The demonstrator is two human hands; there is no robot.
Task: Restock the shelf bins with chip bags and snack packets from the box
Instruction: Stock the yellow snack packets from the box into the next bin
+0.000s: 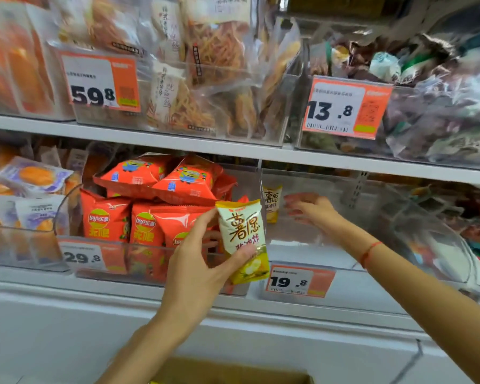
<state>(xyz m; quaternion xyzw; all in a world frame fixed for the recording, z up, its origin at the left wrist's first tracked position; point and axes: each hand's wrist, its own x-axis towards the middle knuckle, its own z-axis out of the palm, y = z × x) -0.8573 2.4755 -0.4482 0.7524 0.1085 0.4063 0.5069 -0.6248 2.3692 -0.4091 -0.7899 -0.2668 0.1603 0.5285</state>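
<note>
Left hand (197,261) grips glossy yellow-white packet (243,239); right hand (313,210) inside clear bin (399,217).

Shop shelving under even, bright light.

A white metal shelf board (233,151) crosses the scene from left to right, and a second white shelf ledge (316,309) runs below it, nearer. A pale, smooth white panel (67,342) fills the near lower part. At the far right, between the two boards, a slotted grey metal upright (358,189) shows behind clear plastic. Orange-and-white price cards hang along the fronts: 59.8 (100,81) upper left, 13.8 (347,108) upper right, 29.8 (92,256) and 19.8 (299,281) lower down.
</note>
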